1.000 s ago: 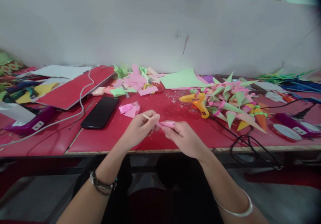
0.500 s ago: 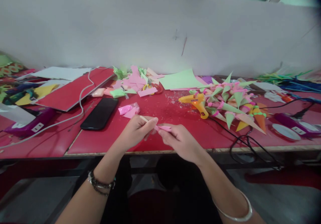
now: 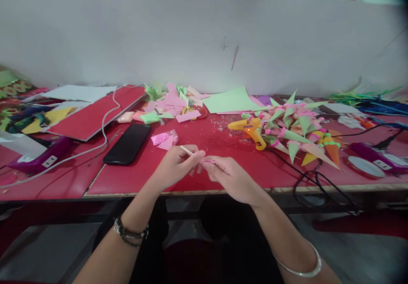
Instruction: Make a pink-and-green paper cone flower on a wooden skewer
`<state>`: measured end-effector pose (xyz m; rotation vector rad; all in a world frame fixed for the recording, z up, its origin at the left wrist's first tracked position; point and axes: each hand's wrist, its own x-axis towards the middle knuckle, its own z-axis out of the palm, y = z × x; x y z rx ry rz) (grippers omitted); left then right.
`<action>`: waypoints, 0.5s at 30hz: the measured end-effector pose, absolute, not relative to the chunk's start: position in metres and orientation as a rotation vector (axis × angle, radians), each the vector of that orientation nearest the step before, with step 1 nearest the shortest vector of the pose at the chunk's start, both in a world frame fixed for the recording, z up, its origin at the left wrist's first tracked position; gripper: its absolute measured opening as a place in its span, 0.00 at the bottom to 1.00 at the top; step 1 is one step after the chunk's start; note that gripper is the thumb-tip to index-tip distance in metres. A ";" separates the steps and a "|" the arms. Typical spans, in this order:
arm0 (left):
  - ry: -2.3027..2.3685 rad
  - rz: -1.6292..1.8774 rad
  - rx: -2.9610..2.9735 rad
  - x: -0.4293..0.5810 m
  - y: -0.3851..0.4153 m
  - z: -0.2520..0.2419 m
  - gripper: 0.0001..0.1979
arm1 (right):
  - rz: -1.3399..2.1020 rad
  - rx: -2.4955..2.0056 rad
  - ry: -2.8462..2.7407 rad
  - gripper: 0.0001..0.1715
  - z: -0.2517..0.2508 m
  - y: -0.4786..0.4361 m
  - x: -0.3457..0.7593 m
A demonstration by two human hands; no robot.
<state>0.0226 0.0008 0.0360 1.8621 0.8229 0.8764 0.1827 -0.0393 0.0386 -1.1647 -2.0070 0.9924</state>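
My left hand [image 3: 178, 165] is closed around a thin pale stick [image 3: 186, 150], whose upper end sticks out past the fingers. Touching it at the fingertips, my right hand [image 3: 232, 178] pinches a small pink piece of paper [image 3: 208, 161] at the stick's lower end. Most of the paper is hidden by the fingers. Beyond my left hand lies a clear packet of bright pink material [image 3: 161, 138] with a pink scrap by it. A yellow glue gun [image 3: 247, 127] with a lit orange light rests on the red tabletop [image 3: 207, 137].
A black phone [image 3: 127, 144] lies to the left, near a white cable [image 3: 103, 125] and a purple power strip [image 3: 47, 158]. Green and pink paper cones [image 3: 296, 131] are heaped at right. Paper scraps [image 3: 172, 101] and a green sheet [image 3: 228, 100] lie at the back. Black cord [image 3: 314, 180] hangs over the edge.
Less of the pink paper shows between my fingers now, and it looks narrower. Both hands stay close together, with only a slight shift of the fingertips.
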 end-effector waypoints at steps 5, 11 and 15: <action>0.677 0.798 1.967 0.018 -0.001 0.038 0.19 | 1.341 -0.996 -1.898 0.23 0.042 -0.040 0.189; 0.995 0.818 1.777 0.031 -0.001 0.031 0.26 | 0.343 -1.447 -2.202 0.14 0.033 -0.039 0.180; 1.064 0.792 1.516 0.038 -0.003 0.030 0.25 | -0.284 -1.572 -2.328 0.18 0.027 -0.039 0.174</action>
